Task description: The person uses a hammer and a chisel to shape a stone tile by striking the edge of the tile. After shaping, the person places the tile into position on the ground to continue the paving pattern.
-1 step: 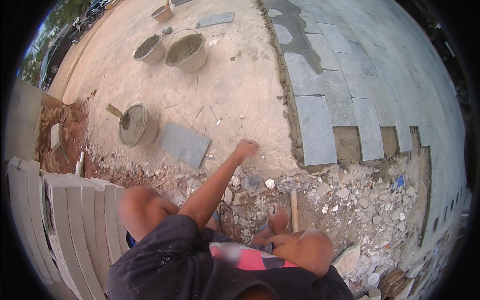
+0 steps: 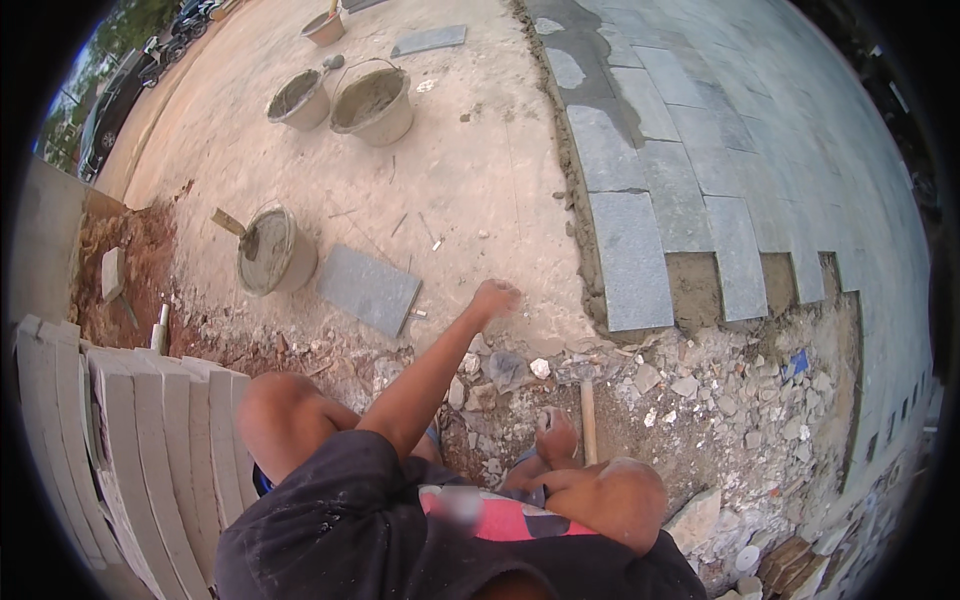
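My left hand (image 2: 496,296) reaches forward over the pale ground, right of a loose grey slab (image 2: 368,289); its fingers are blurred, and I cannot see anything clearly in it. Between my knees, a dusty skin-coloured shape (image 2: 555,437) may be my right hand or a foot; I cannot make out which. Beside it a wooden-handled tool (image 2: 588,420) lies on the rubble. A bucket of mortar (image 2: 275,262) with a tool handle sticking out stands left of the slab.
Laid grey pavers (image 2: 627,260) with a mortar edge and bedded gaps cover the right side. More buckets (image 2: 372,118) stand farther forward. Stacked pale slabs (image 2: 150,440) are at my left, beside a low wall (image 2: 50,235). Broken rubble (image 2: 730,400) surrounds my feet. Parked vehicles line the far left.
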